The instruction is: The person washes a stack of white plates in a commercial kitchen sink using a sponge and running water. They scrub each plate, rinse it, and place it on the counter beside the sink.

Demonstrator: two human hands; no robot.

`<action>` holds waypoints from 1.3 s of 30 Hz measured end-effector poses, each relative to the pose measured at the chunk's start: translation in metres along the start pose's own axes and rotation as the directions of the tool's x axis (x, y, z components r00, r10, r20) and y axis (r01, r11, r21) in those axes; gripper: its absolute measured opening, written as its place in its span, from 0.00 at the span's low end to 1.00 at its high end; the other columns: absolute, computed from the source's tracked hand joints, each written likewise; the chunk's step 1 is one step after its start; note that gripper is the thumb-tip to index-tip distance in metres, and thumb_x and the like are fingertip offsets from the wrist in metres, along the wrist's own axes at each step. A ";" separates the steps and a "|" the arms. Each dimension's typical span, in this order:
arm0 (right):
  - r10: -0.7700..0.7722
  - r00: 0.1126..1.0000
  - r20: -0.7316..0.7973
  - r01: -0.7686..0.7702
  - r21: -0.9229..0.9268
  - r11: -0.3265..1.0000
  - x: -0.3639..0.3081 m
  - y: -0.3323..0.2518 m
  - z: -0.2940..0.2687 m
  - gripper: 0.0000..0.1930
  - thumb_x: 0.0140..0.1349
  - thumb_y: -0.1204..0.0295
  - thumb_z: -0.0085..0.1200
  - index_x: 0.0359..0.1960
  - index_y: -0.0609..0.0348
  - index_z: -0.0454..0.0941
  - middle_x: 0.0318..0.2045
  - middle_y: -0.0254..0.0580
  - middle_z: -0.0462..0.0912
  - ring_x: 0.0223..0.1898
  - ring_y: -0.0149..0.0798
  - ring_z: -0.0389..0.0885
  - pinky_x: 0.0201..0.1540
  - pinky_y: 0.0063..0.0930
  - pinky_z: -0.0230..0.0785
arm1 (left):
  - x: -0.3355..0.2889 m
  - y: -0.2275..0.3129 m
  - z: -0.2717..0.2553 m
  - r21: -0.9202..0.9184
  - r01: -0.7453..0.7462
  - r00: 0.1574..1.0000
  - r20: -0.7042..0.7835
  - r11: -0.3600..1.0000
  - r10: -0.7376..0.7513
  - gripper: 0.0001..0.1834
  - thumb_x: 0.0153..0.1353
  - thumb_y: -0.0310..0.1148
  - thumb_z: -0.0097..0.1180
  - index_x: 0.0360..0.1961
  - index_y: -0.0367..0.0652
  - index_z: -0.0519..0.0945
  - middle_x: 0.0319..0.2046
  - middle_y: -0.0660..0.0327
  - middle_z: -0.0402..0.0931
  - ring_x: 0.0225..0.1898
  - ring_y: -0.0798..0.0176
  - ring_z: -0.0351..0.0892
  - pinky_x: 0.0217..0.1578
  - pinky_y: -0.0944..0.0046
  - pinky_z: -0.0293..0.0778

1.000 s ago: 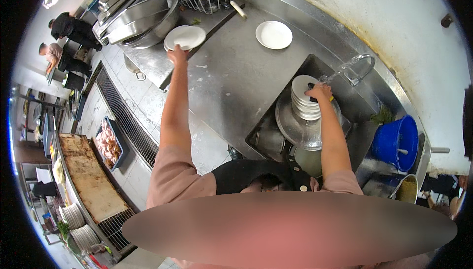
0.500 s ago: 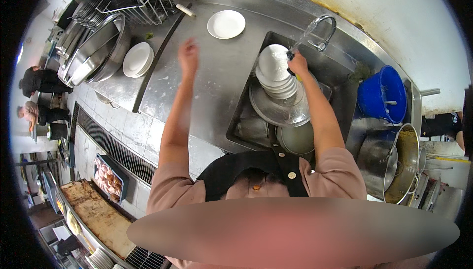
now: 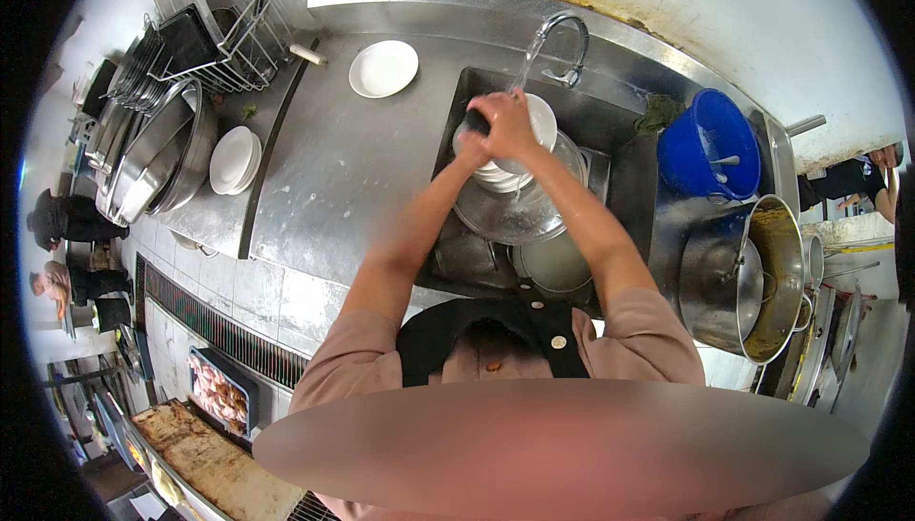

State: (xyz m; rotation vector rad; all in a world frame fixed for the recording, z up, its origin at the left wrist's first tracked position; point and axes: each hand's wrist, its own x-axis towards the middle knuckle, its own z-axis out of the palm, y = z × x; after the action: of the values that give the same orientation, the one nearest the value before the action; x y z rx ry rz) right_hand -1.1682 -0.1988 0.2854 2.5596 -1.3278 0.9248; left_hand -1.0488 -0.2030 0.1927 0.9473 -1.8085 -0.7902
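Over the sink (image 3: 624, 202) my hands come together above a stack of white plates (image 3: 542, 122). My right hand (image 3: 510, 128) is closed around a dark scrubbing sponge (image 3: 477, 122), beneath the stream from the faucet (image 3: 572, 49). Close against it, at the left edge of the stack, is my left hand (image 3: 469, 153); its fingers are blurred and mostly hidden, so I cannot see what they grip. Under the plates sits a wide metal lid or pan (image 3: 510, 223). A round pot (image 3: 558, 264) with cloudy water stands nearer me in the sink.
One white plate (image 3: 383, 69) lies on the steel counter (image 3: 329, 173). Stacked plates (image 3: 235, 160), large metal bowls (image 3: 157, 163) and a wire rack (image 3: 238, 59) are at left. To the right stand a blue bucket (image 3: 710, 149) and big pots (image 3: 724, 283).
My left hand has swung from over the counter, right into the sink beside my right hand. My right hand has shifted left across the plates with the sponge. The view has moved slightly.
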 end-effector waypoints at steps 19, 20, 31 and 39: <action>0.821 0.568 0.048 -0.818 -0.078 0.570 0.022 0.014 0.023 0.26 0.53 0.43 0.43 0.36 0.51 0.80 0.32 0.48 0.80 0.37 0.54 0.78 0.40 0.39 0.70 | -0.024 0.032 -0.039 -0.537 0.449 0.888 0.182 0.714 -0.422 0.22 0.49 0.23 0.51 0.48 0.33 0.68 0.42 0.56 0.73 0.43 0.62 0.72 0.46 0.63 0.67; 0.720 0.673 0.170 -0.714 -0.105 0.692 0.022 0.017 0.022 0.26 0.53 0.43 0.43 0.36 0.51 0.80 0.33 0.48 0.80 0.37 0.53 0.78 0.40 0.39 0.70 | -0.024 0.032 -0.039 -0.558 0.518 0.852 0.272 0.648 -0.447 0.23 0.49 0.22 0.50 0.50 0.34 0.67 0.42 0.55 0.73 0.44 0.62 0.72 0.46 0.63 0.67; 0.774 0.629 0.074 -0.777 0.071 0.625 -0.021 0.026 0.041 0.37 0.45 0.46 0.55 0.47 0.66 0.69 0.42 0.59 0.75 0.46 0.54 0.73 0.48 0.40 0.65 | -0.015 0.020 -0.021 -0.735 0.437 0.844 0.136 0.518 -0.518 0.24 0.58 0.30 0.48 0.54 0.34 0.60 0.47 0.51 0.69 0.44 0.58 0.73 0.42 0.59 0.72; 0.961 0.230 0.154 -0.639 0.768 0.030 -0.081 0.006 0.059 0.24 0.46 0.68 0.61 0.40 0.73 0.69 0.35 0.51 0.77 0.38 0.42 0.76 0.43 0.31 0.65 | -0.014 0.020 -0.011 -0.822 0.512 0.699 0.232 0.248 -0.677 0.26 0.62 0.39 0.46 0.56 0.36 0.57 0.50 0.56 0.66 0.51 0.57 0.68 0.47 0.56 0.69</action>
State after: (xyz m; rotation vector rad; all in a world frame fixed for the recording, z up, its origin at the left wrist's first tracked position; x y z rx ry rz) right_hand -1.1805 -0.1671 0.1908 1.1744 -2.7832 2.4582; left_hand -1.0401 -0.1825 0.2076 0.9387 -0.5769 -1.8172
